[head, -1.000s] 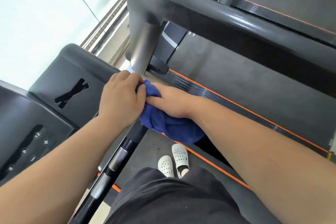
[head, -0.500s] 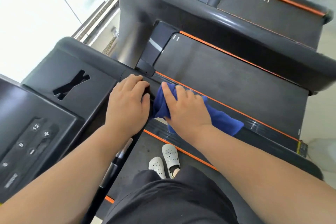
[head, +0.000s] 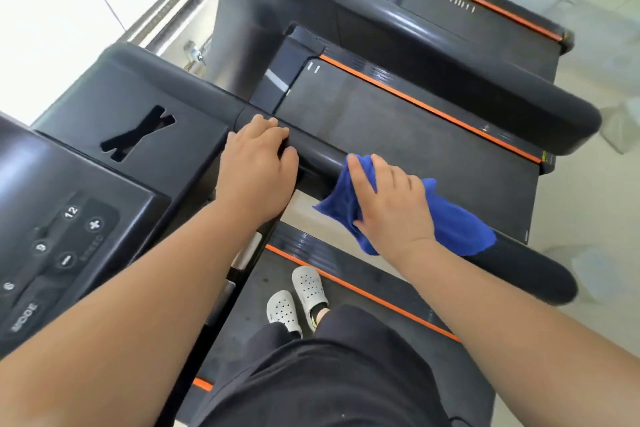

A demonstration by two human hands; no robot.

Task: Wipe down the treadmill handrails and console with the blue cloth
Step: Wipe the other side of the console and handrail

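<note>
A blue cloth (head: 453, 222) is draped over the black right handrail (head: 526, 270) of the treadmill, about halfway along it. My right hand (head: 391, 204) presses flat on the cloth and grips it around the rail. My left hand (head: 258, 163) rests on the same handrail where it meets the console (head: 104, 184), fingers curled over the top, no cloth under it. The console lies at the left, with a button panel (head: 65, 239) and an X-shaped recess.
A second treadmill (head: 433, 55) stands close on the far side, its thick handrail running parallel to mine. My feet in white clogs (head: 298, 298) stand on the belt below. A bright window wall fills the upper left; pale floor tiles show at the right.
My right hand has slid the blue cloth along the handrail away from the console, opening a gap from my left hand. The view has tilted, showing more of the neighbouring treadmill.
</note>
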